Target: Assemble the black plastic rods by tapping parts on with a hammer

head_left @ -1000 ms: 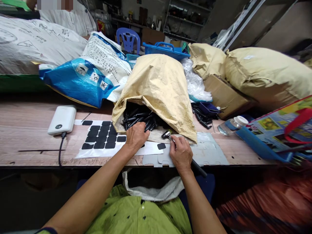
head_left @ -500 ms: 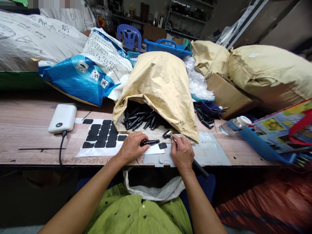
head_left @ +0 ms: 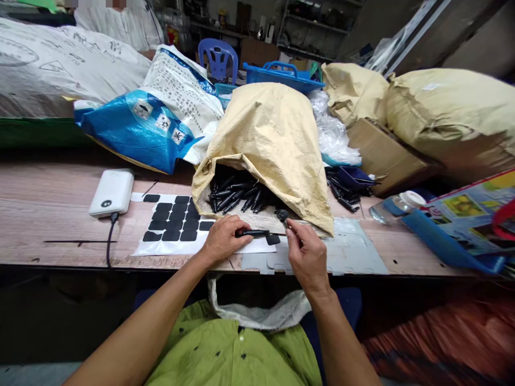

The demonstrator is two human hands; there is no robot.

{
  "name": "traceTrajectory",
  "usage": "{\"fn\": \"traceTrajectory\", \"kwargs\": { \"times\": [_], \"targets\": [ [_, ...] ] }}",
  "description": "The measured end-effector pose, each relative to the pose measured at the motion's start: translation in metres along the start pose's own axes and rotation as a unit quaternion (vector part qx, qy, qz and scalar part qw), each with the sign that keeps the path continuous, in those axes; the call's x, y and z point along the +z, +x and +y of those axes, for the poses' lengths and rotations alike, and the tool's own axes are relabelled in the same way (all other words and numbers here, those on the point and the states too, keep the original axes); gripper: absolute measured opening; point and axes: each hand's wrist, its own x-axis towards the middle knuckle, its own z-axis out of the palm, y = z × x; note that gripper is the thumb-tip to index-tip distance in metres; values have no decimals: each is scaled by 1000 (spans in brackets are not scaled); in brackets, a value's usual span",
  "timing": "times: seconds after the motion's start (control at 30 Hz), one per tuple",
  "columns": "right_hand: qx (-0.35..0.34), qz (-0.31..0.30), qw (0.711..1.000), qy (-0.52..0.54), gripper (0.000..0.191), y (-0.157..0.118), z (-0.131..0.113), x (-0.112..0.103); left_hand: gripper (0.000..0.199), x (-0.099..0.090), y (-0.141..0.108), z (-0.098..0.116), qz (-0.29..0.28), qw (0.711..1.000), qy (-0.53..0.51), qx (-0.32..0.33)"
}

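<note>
My left hand (head_left: 224, 237) rests at the table's front and pinches a slim black pen-shaped piece (head_left: 256, 232), which points right. To its right, my right hand (head_left: 308, 256) is closed round the thin metal neck of a small hammer (head_left: 282, 215). The hammer's dark round head stands up near the piece's tip; the rest of its handle is hidden by my hand. A loose black rounded sticker (head_left: 272, 239) lies just below the piece's tip. Behind my hands, many similar black pieces (head_left: 237, 195) spill from the mouth of a tan woven sack (head_left: 269, 128).
A white sheet of black stickers (head_left: 140, 247) lies left of my hand, beside a cabled white power bank (head_left: 112, 192). Right are a grey board (head_left: 354, 249), more black pieces (head_left: 341, 195), a clear bottle (head_left: 392, 208) and a blue tray (head_left: 446, 244). Sacks line the back.
My right hand has turned and lifted a little, tilting the hammer so its head looks dark and its black grip no longer shows. My left hand still holds the piece. The whole view has shifted slightly.
</note>
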Motion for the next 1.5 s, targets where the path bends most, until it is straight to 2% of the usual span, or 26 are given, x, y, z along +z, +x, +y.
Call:
{"fn": "traceTrajectory", "kwargs": {
  "times": [0.13, 0.23, 0.37, 0.5, 0.57, 0.7, 0.8, 0.9, 1.03, 1.17, 1.33, 1.5],
  "targets": [
    [-3, -61, 996, 58, 27, -4, -23, 3, 15, 2, 1, -3, 2, 1000, -5, 3],
    [-8, -80, 995, 65, 27, -7, -33, 6, 16, 4, 0, -4, 7, 1000, -6, 7],
    [-29, -81, 995, 57, 29, -11, -39, 8, 15, 4, 0, -4, 12, 1000, -12, 7],
    [-36, -129, 991, 20, 31, -14, -37, 10, 10, 3, 0, -2, 10, 1000, -9, 3],
    [-30, -128, 991, 11, 30, -13, -35, 9, 12, 3, 0, -2, 10, 1000, -10, 2],
    [-23, -81, 996, 7, 30, -11, -33, 2, 15, 4, 0, -4, 12, 1000, -7, 4],
    [-17, -93, 996, -9, 31, -14, -32, 1, 14, 5, 1, -4, 15, 1000, -3, 4],
    [-4, -100, 995, -12, 30, -15, -28, 0, 13, 5, 1, -4, 13, 1000, -3, 4],
    [4, -59, 998, -5, 30, -8, -19, -5, 12, 3, 0, -1, 12, 1000, -1, 5],
    [17, -36, 997, -61, 29, 2, 2, -7, 14, 0, 0, 1, 9, 1000, -5, -3],
    [23, -51, 989, -139, 26, 1, 31, 3, 16, -1, 1, 2, 7, 1000, -19, -14],
    [8, -24, 984, -177, 26, -9, 38, 14, 15, -1, 1, 1, 7, 1000, -20, -17]
  ]
}}
